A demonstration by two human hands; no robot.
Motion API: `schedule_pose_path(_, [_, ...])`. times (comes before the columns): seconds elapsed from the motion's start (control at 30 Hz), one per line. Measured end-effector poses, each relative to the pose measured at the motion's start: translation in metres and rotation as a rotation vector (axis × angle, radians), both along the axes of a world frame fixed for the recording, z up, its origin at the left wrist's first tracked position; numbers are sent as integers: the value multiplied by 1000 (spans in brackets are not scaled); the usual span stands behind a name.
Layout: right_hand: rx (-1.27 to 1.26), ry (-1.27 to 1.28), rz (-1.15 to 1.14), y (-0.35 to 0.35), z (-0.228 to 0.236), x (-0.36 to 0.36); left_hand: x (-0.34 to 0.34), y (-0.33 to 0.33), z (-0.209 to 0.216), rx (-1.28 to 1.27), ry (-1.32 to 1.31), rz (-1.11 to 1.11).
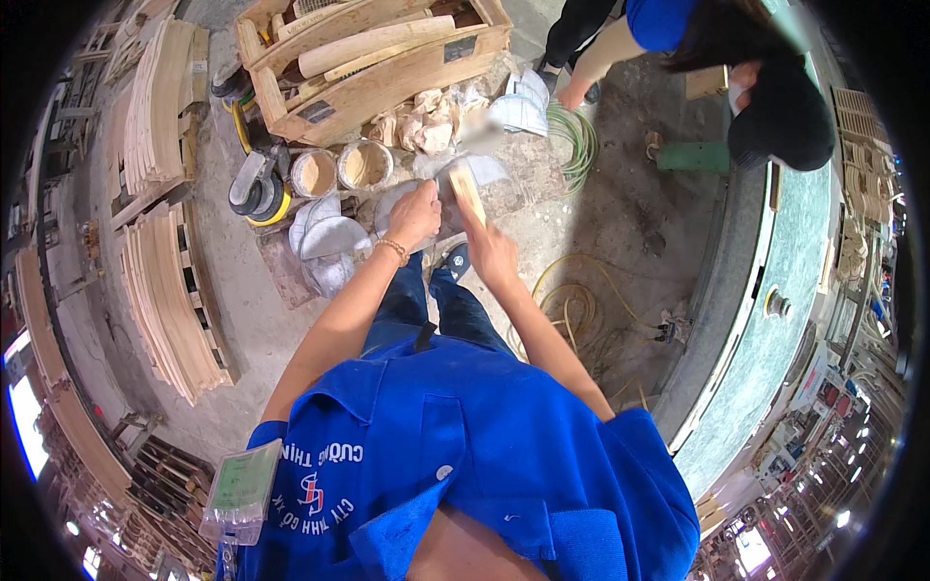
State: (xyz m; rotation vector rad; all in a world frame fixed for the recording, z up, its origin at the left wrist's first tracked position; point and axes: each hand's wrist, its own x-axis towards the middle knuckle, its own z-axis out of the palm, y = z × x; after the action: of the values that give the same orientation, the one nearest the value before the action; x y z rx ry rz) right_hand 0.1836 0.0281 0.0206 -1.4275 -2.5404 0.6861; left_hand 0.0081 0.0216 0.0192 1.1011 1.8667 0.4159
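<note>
"Looking down in the head view, what have your hands got?"

"My right hand (492, 256) is closed around the lower end of a pale wooden piece (469, 197), which points from my grip toward about 11 o'clock. My left hand (417, 217) sits at its 9 o'clock side, fingers bent inward; I can't tell whether they pinch anything."

"And where is that wood?"

"In front of me, above a low, dusty work surface (528, 194)."

"What's around it?"

"Going by the clock from my hands: a yellow-rimmed sander (258, 194) and some grey discs (334, 238) at 9, two open tins (339, 168) at 10, and a wooden crate (291, 124) of curved pieces at 11. Crumpled paper (428, 124) lies near 12."

"On the other side?"

"A coiled green hose (579, 155) at 2, a yellow hose (572, 302) at 4, and between 1 and 2 a co-worker's hand (573, 94) reaching low."
</note>
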Motion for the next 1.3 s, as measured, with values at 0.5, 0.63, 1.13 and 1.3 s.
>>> schedule_pose_path(0.5, [-74,-77,47,-25,3,16,-4,1,1,1,55,-48])
schedule_pose_path(0.63, [15,58,21,34,-2,-36,-4,6,2,78,164,-122])
schedule_pose_path(1.13, [-121,175,12,-45,39,69,-60,-39,62,-14,-71,26])
schedule_pose_path(1.3, [-145,141,-94,-33,55,70,-143,-69,104,420,471,354])
